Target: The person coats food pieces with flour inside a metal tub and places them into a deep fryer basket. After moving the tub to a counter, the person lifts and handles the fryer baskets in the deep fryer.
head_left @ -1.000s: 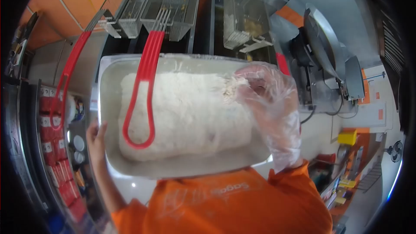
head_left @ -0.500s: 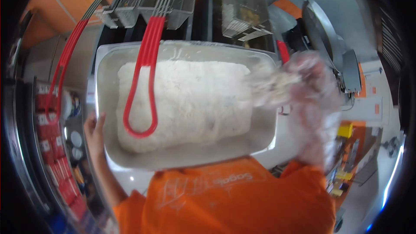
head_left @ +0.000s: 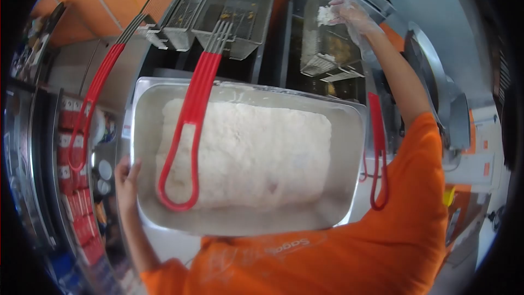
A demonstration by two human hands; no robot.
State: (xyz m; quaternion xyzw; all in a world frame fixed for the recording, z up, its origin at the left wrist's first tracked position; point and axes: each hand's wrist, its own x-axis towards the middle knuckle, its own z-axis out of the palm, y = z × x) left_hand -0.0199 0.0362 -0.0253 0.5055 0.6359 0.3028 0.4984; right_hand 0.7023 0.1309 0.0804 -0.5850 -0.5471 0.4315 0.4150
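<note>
My right hand [head_left: 349, 13], in a clear plastic glove, is closed on a white floury piece [head_left: 327, 15] over the right wire basket [head_left: 322, 49] at the upper right. Inside that basket lie more pieces, some floury white, some brownish. A metal tray [head_left: 349, 158] of white flour [head_left: 256, 153] sits in front of my body. At the tray's left edge is my bare left hand [head_left: 128, 180], its thumb and a finger apart near the rim.
A red basket handle [head_left: 199, 95] crosses over the tray's left part. Another red handle [head_left: 101, 79] hangs further left, and a third [head_left: 377, 131] is at the tray's right. Wire baskets [head_left: 234, 13] stand behind. Red boxes [head_left: 82, 202] fill a left shelf.
My right hand has gone from the flour, past the tray's right side, up and forward to the right basket with the floury piece. My left hand has stayed by the tray's left edge.
</note>
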